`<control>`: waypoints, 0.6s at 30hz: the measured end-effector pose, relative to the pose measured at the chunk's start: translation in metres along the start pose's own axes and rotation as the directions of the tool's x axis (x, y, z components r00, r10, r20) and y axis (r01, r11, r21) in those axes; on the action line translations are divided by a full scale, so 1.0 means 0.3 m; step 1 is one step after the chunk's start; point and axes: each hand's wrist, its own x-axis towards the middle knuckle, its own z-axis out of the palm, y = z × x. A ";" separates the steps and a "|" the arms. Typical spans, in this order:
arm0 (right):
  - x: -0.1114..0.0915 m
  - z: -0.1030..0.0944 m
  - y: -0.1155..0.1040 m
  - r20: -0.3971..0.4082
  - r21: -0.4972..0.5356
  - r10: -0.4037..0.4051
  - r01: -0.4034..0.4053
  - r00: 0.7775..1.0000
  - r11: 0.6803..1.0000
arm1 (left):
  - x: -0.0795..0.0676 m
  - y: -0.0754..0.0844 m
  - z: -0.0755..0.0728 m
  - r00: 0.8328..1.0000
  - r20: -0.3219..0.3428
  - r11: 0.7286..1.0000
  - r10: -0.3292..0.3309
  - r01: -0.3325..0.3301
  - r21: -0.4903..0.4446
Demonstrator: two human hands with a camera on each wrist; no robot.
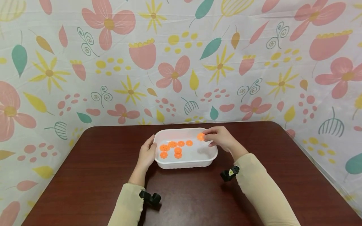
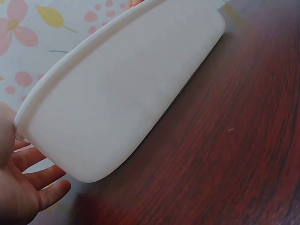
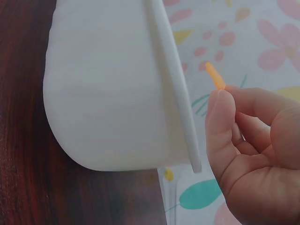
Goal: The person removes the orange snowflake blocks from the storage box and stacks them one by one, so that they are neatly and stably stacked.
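**Left hand (image 1: 146,153) on the white tray (image 1: 183,165), right hand (image 1: 222,139) pinching an orange flower piece (image 1: 200,136)**

At the far left of the frame, a floral backdrop (image 1: 175,37) begins, printed in pink, yellow and green; it runs across the whole upper part, behind a dark reddish-brown surface (image 1: 93,175); lower left of centre, a pale left sleeve (image 1: 127,201) comes in from the bottom edge, with a black wrist device (image 1: 150,198) at its cuff; above it, the left hand holds the tray by its left end, thumb at the rim, the other fingers spread along the outside below it, as the left wrist view shows.

The white tray sits on the surface near the middle of the frame, its long side facing the viewer; inside, loose orange pieces (image 1: 181,143) lie mostly in the left half, some overlapping, others apart.

Toward the tray's upper right corner, the right hand grasps the flower piece between thumb and forefinger; in the right wrist view the piece shows edge-on, above the rim and apart from it; farther right, a second black device (image 1: 230,173) hangs beside the right sleeve (image 1: 263,188), which slants down to the bottom edge.
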 end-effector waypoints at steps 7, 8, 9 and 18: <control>-0.023 -0.025 0.032 -0.041 0.097 -0.024 0.028 0.999 0.995 | -0.002 -0.003 0.001 1.000 -0.002 1.000 -0.001 0.001 0.000; -0.027 -0.028 0.037 -0.045 0.108 -0.029 0.033 0.999 0.994 | -0.001 -0.004 0.001 1.000 -0.003 1.000 0.000 0.000 0.002; -0.030 -0.030 0.043 -0.050 0.120 -0.031 0.037 0.998 0.992 | -0.001 -0.004 0.000 1.000 -0.003 1.000 0.008 -0.008 0.009; -0.055 -0.050 0.090 -0.087 0.204 -0.042 0.059 0.995 0.977 | 0.001 -0.006 -0.004 1.000 -0.006 1.000 0.011 -0.011 0.011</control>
